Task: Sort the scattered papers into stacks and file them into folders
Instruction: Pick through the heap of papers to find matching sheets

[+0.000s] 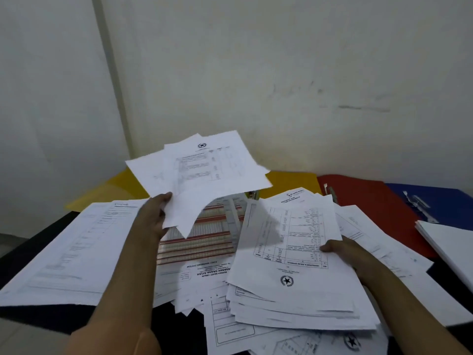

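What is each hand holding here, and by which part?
The left hand grips a few loose sheets by their near left corner, lifted. The right hand rests on the paper pile, its grip unclear.

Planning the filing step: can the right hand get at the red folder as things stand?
Probably yes: the right hand only rests on the paper pile, and the red folder lies beyond, partly covered by sheets.

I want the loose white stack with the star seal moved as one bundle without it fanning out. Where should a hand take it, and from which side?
Probably at its right long edge, coming from the right, where the right hand already rests. The loose white paper stack with the star seal has ragged, offset near edges; a thumb-over, fingers-under grip mid-edge would likely hold the sheets together. The left hand holds other sheets.
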